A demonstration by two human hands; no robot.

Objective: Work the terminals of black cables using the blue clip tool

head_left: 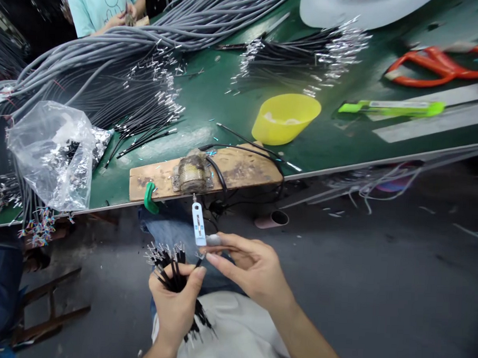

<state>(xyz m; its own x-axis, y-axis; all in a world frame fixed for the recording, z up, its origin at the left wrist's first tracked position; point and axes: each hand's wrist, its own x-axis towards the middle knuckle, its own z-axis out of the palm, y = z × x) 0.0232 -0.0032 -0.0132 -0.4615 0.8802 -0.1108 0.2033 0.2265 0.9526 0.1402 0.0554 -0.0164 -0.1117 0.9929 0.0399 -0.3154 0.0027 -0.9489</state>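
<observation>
My left hand (176,297) is closed around a bundle of short black cables (175,271), their stripped silvery ends fanning out at the top. One cable sticks out between thumb and forefinger. At its bare wire end my right hand (251,264) pinches with thumb and fingertips; a grey cover sits on one finger. Just above the fingertips is a light blue slotted plastic piece (198,223), fixed to the shaft of a small motor (192,171). The motor is mounted on a wooden board (247,171) at the table edge.
A green clamp (150,198) grips the board. On the green table lie a yellow cup (285,119), black cable piles (292,57), grey cables (150,38), a plastic bag (52,150), orange-handled scissors (430,63) and a lime-green cutter (392,107). Another person (104,7) works across the table.
</observation>
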